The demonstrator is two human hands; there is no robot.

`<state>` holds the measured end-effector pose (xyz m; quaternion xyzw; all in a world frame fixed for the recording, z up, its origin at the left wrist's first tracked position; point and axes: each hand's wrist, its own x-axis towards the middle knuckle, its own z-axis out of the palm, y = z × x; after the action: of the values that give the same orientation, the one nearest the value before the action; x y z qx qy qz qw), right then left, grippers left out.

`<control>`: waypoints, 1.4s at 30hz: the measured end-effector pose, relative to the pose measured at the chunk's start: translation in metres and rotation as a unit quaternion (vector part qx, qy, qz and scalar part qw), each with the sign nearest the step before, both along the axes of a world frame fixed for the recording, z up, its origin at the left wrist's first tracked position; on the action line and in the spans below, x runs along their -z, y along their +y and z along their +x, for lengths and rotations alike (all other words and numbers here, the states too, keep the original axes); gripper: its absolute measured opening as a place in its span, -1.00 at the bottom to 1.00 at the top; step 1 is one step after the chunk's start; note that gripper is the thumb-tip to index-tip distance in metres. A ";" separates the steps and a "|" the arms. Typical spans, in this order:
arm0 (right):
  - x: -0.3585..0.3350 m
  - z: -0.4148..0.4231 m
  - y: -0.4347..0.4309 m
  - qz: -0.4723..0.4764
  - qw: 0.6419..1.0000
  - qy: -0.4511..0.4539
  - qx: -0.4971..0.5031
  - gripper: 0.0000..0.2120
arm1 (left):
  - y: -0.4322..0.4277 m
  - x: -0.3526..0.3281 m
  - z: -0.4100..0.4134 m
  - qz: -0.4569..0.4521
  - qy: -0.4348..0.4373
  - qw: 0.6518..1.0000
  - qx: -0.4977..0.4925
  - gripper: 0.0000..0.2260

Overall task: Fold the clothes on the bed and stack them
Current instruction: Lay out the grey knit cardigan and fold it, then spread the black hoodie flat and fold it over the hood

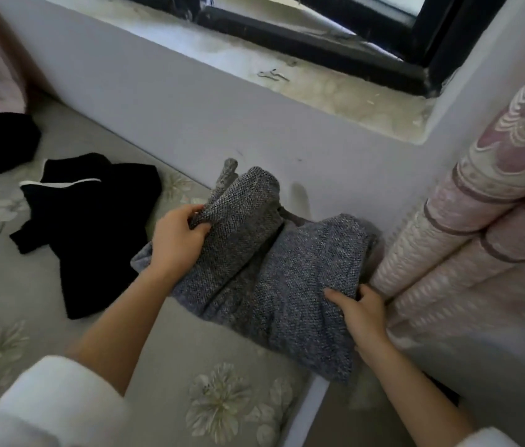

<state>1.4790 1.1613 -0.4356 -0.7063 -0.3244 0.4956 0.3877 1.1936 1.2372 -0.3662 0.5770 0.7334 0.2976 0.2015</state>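
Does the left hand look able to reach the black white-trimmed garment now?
Probably: the black garment lies uncovered beside the left hand, which must first release the grey knit.

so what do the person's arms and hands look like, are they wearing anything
Both the left hand and right hand are bare: no gloves, rings or watch show. The forearms are uncovered. Higher up, each arm wears a thick, soft-looking white sleeve: the left sleeve at bottom left, the right sleeve barely in frame at bottom right.
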 end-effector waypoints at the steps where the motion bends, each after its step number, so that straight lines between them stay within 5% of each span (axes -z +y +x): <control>1: 0.005 0.001 0.006 -0.002 1.000 0.009 0.011 -0.74 | 0.016 0.001 0.001 0.001 -0.005 1.000 0.000 -0.71; 5: 0.037 0.012 0.024 -0.047 0.997 0.019 0.056 -0.70 | 0.072 0.024 -0.003 -0.006 -0.027 0.998 -0.052 -0.70; 10: 0.076 0.014 0.036 -0.124 0.981 -0.139 0.044 -0.55 | 0.092 0.092 0.001 -0.121 0.036 0.991 -0.052 -0.48; 14: 0.086 -0.007 0.041 -0.025 0.942 -0.315 -0.115 -0.28 | 0.071 0.143 0.020 -0.192 0.120 0.970 0.094 -0.47; 19: 0.112 -0.033 0.069 0.018 0.854 -0.409 -0.322 -0.26 | 0.062 0.187 0.031 -0.279 0.172 0.932 0.152 -0.43; 30: 0.149 -0.031 0.076 -0.081 0.799 -0.454 -0.386 -0.30 | 0.055 0.227 0.037 -0.263 0.193 0.934 0.147 -0.44; 36: 0.117 -0.076 0.065 0.006 0.797 -0.458 -0.393 -0.33 | -0.001 0.209 0.001 -0.213 0.108 0.963 0.128 -0.48; 42: 0.110 -0.192 0.048 0.123 0.697 -0.428 -0.562 -0.38 | -0.103 0.210 -0.092 -0.293 0.036 0.953 -0.063 -0.47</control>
<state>1.2870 1.2091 -0.5453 -0.4746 -0.8500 0.2207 -0.0597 1.1019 1.1342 -0.5763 0.4551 0.8302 0.0608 0.3162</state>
